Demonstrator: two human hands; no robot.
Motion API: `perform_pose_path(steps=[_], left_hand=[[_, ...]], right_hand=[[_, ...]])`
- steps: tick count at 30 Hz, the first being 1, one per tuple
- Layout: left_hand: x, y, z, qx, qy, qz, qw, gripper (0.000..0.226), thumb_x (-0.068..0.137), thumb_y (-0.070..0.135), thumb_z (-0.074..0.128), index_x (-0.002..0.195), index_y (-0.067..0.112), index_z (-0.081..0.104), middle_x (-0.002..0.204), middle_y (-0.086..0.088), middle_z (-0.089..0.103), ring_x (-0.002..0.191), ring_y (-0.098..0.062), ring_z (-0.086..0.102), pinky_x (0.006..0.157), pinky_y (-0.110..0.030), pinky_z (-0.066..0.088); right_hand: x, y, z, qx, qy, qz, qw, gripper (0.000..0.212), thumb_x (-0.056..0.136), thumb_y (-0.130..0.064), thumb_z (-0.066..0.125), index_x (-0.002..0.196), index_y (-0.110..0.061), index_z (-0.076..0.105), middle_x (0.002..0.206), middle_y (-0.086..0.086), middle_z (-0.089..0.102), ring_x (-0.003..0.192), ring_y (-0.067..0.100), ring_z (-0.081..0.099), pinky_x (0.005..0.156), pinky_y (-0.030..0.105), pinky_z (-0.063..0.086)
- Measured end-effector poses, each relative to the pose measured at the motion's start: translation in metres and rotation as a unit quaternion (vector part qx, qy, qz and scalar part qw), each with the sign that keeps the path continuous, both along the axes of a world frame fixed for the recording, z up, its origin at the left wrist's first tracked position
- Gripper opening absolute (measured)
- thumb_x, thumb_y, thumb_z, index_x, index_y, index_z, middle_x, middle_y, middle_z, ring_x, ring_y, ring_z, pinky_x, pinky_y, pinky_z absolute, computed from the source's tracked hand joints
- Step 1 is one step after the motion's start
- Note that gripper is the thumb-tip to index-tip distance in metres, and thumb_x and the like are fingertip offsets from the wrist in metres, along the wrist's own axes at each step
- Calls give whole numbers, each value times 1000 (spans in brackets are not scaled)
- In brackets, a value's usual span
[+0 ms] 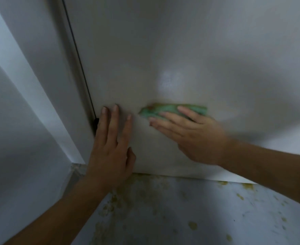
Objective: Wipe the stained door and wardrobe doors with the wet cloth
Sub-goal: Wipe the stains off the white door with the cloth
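A white door [163, 50] fills most of the view, seen low down near its bottom edge. My right hand [189, 137] presses a green cloth [165, 109] flat against the door with straight fingers; the cloth's left tip carries a brown smear. My left hand [112, 144] lies flat on the door beside the left edge, fingers spread and pointing up, a short gap away from the cloth. A wet sheen [172, 82] shows on the door just above the cloth. The right hand is slightly blurred.
The door frame [45, 89] and a white wall [13, 138] run along the left. A dark hinge [96, 122] sits at the door's left edge by my left fingers. The grey floor [181, 218] below the door is speckled with yellowish stains.
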State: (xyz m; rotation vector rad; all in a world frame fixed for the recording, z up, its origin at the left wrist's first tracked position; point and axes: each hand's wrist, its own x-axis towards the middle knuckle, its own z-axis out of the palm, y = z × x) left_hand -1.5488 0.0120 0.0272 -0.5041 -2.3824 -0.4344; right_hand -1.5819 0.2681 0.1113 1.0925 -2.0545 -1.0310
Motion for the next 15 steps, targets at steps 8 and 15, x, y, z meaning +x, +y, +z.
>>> perform_pose_path(steps=[8, 15], left_hand=[[-2, 45, 19, -35, 19, 15, 999, 92, 79, 18, 67, 160, 8, 24, 166, -31, 6, 156, -46, -2, 119, -74, 10], [16, 81, 18, -69, 29, -50, 996, 78, 79, 14, 64, 152, 5, 38, 163, -29, 20, 152, -46, 22, 121, -65, 20]], right_hand=[[1, 61, 13, -238, 81, 9, 968, 68, 97, -24, 50, 160, -17, 27, 166, 2, 22, 156, 27, 12, 125, 46, 2], [12, 131, -17, -185, 75, 36, 979, 62, 96, -12, 57, 155, -19, 41, 160, -2, 39, 149, 19, 33, 121, 38, 23]])
